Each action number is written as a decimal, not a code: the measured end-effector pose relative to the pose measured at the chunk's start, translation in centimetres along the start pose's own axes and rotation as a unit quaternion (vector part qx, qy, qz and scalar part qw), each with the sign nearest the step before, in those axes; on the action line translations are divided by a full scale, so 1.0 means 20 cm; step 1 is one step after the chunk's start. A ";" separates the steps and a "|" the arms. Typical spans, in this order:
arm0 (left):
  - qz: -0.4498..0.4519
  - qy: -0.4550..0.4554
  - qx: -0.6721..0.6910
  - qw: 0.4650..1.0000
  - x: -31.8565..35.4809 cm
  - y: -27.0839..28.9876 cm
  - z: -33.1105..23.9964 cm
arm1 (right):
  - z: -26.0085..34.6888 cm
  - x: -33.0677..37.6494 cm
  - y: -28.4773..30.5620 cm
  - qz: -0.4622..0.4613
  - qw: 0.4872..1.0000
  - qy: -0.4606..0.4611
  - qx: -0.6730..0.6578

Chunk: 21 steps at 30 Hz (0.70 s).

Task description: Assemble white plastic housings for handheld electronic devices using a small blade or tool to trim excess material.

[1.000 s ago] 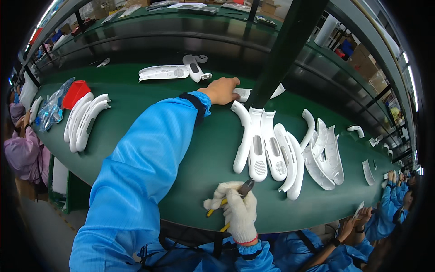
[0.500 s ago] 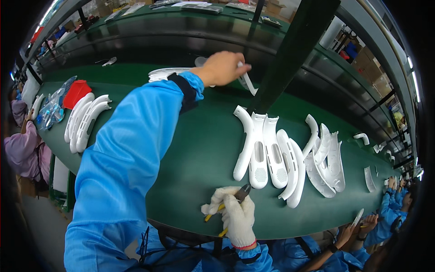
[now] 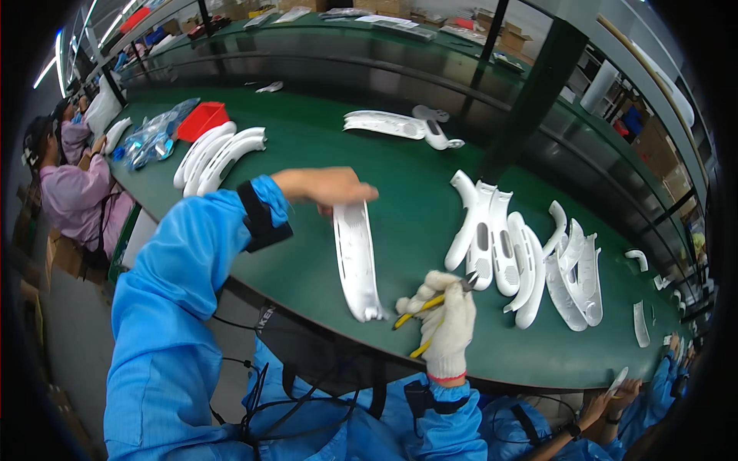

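One long white plastic shell [image 3: 356,261] under the left hand [image 3: 327,185]; one yellow-handled tool [image 3: 430,303] in the gloved right hand [image 3: 446,326]. About seven white moulded parts [image 3: 511,253] clustered right, three curved white pieces [image 3: 219,154] far left. One red tray [image 3: 201,120].
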<state>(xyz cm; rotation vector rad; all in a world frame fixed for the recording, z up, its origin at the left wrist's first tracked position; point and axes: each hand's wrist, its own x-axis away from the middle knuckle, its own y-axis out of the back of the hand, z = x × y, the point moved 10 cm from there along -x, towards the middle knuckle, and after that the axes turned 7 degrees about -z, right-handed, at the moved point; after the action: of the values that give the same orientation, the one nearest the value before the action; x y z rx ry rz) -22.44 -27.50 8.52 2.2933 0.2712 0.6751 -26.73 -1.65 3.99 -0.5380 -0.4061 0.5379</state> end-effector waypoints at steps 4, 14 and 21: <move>-0.029 -0.065 -0.039 0.997 0.04 -0.31 0.09 | -0.01 0.02 -0.03 0.019 0.999 0.021 0.020; -0.389 -0.324 -0.055 0.861 0.60 -0.22 -0.20 | 0.10 0.21 -0.05 0.072 0.983 0.068 0.157; -0.285 -0.214 0.169 0.919 1.01 -0.45 0.23 | 0.10 0.21 -0.22 0.075 0.937 0.102 0.325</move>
<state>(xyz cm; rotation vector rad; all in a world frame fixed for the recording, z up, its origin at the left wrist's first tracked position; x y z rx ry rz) -2.93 -16.20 7.40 2.4275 0.8515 -0.1868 -22.73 -1.62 8.96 0.0204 0.0252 0.7157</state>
